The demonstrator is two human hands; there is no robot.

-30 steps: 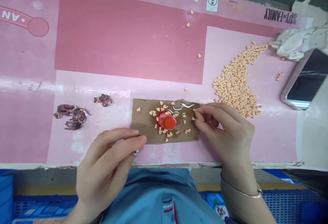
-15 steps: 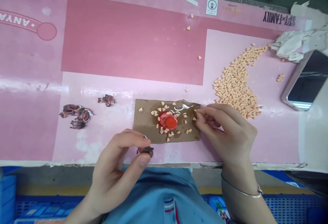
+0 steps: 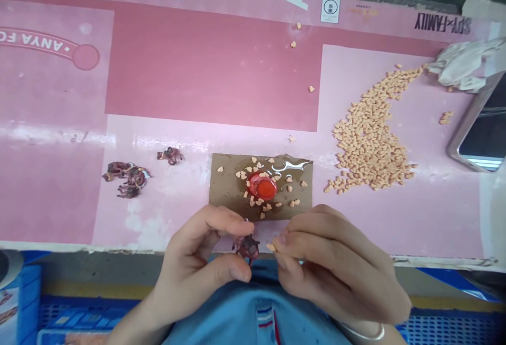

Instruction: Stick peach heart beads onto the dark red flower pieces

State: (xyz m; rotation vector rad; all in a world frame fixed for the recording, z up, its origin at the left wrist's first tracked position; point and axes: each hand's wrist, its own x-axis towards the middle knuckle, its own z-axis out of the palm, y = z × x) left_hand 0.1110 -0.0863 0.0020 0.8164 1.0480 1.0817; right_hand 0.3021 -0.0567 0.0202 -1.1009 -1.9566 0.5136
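Between thumb and forefinger, my left hand (image 3: 205, 255) holds a small dark reddish-brown figurine (image 3: 248, 247) near the table's front edge. My right hand (image 3: 336, 260) pinches a tiny tan piece (image 3: 271, 248) just right of the figurine, with a small gap between them. Beyond both hands lies a brown card (image 3: 223, 192) wet with clear liquid. On it sits a red round cap-like dish (image 3: 265, 189), ringed by scattered tan pieces like the pinched one.
A large heap of tan pieces (image 3: 367, 139) spreads at the right. Several similar figurines (image 3: 128, 176) lie at the left, with another figurine (image 3: 171, 156) nearby. A phone (image 3: 484, 129) and crumpled white cloth (image 3: 462, 66) sit far right. Blue crates (image 3: 75, 318) stand below the table edge.
My right hand has moved from the card's right edge toward my left hand, carrying a tan piece. My left hand has shifted slightly right and nearer with the figurine.
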